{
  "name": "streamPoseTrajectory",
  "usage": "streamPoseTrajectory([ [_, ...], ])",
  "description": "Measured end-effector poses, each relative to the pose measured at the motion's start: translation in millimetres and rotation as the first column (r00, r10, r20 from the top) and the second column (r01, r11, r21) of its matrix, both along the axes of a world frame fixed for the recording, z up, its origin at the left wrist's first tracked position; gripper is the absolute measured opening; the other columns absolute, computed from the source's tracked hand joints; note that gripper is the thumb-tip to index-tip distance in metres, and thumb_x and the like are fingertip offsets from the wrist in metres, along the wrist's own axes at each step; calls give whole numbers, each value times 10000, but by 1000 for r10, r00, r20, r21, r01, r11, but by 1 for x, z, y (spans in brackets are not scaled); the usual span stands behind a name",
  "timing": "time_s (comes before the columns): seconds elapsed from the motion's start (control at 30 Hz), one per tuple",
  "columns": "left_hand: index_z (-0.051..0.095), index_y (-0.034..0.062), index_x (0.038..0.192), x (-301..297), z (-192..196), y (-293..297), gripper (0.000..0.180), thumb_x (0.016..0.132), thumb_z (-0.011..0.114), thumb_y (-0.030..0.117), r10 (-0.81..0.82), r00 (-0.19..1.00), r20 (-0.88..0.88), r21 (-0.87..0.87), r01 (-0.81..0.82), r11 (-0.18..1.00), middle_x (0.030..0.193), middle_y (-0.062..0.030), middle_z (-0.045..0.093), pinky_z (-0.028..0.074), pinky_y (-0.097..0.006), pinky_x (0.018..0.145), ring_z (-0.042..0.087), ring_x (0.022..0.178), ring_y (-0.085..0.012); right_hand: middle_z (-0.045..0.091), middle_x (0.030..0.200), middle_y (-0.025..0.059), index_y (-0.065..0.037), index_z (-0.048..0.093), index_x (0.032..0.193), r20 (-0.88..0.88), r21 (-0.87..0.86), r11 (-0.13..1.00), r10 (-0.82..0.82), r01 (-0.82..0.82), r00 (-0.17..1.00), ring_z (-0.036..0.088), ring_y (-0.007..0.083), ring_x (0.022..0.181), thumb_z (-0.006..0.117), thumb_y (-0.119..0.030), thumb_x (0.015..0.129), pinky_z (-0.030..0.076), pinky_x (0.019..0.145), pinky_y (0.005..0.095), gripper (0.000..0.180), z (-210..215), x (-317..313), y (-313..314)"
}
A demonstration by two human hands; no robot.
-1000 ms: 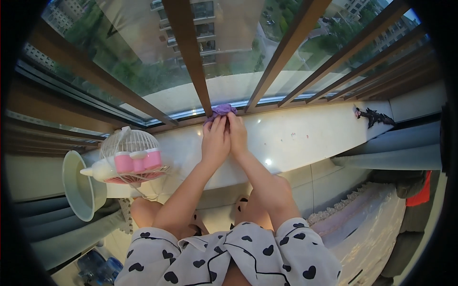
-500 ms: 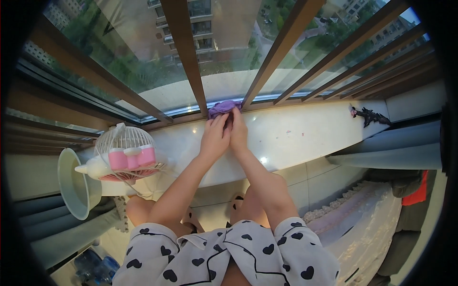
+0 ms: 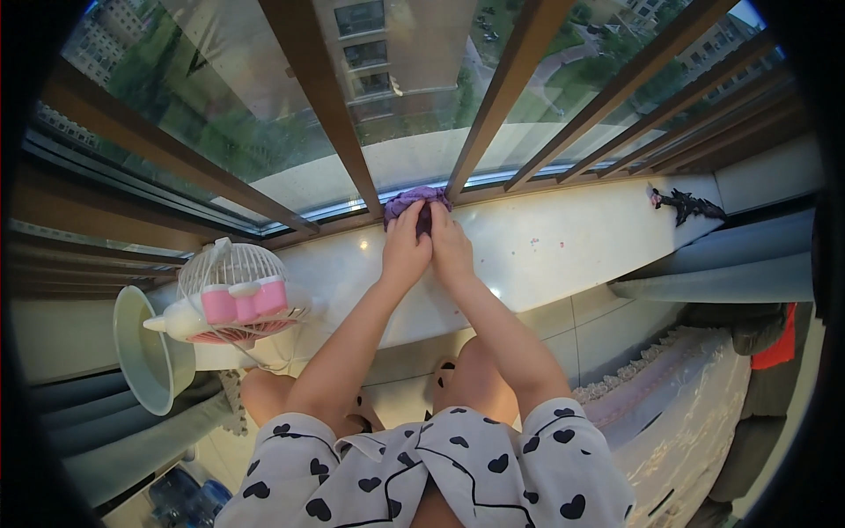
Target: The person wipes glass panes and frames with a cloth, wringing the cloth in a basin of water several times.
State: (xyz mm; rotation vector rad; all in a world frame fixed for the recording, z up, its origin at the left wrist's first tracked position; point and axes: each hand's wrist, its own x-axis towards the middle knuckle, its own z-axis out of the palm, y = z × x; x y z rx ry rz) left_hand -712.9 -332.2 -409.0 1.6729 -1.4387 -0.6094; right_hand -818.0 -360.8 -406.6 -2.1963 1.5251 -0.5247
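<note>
A crumpled purple cloth (image 3: 417, 195) lies bunched at the back edge of the white windowsill (image 3: 510, 229), between two brown window bars. My left hand (image 3: 407, 253) grips its near left side with bent fingers. Close beside it, my right hand (image 3: 451, 250) holds the right side, its fingers curled onto the fabric. The hands nearly touch, and a dark fold of the cloth shows between them. Parts of the fingertips are hidden in the cloth.
Brown bars (image 3: 502, 97) stand along the window. To the left are a white and pink fan (image 3: 238, 295) and a pale basin (image 3: 145, 352). A black folded item (image 3: 687, 207) lies at the sill's right end, near grey curtains (image 3: 722, 282). Small reddish specks dot the sill.
Both hands sit slightly farther right and lower in the picture, still on the cloth. The fingers are pressed in differently, and more dark fold shows between them. The view has shifted a little.
</note>
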Motion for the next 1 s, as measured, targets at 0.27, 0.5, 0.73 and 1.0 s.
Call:
streamPoseTrajectory([
  [0.27,492,28,1294,0,4,13,423,885,483,138,101,995,-17,101,-98,990,1230,-199,557,417,-417,950,526,1098,-370,609,1067,173,-69,501,1136,483,128,989,-122,68,867,591,377,957,495,-69,856,474,788,423,281,0,25,6],
  [0.5,498,31,1295,14,19,60,429,867,473,47,185,952,-243,48,-179,983,1222,-162,573,451,-358,923,549,1143,-307,641,957,151,-69,500,1154,689,210,968,-45,-140,723,633,238,829,485,32,863,489,741,338,307,-32,37,4],
  [0.73,493,41,1299,9,16,52,469,834,457,-17,213,955,-205,-26,-223,974,1283,-151,522,449,-357,922,536,1142,-299,621,1074,118,-52,405,1168,798,192,957,-22,-219,602,614,236,986,436,95,824,494,787,350,375,-29,40,-12],
  [1.0,500,48,1291,15,7,55,469,826,476,-15,221,949,-225,-54,-238,970,1235,-167,541,440,-366,928,546,1097,-314,606,1132,107,-121,347,1274,590,442,863,-74,-245,804,608,252,936,463,6,851,504,713,362,457,1,39,1],
])
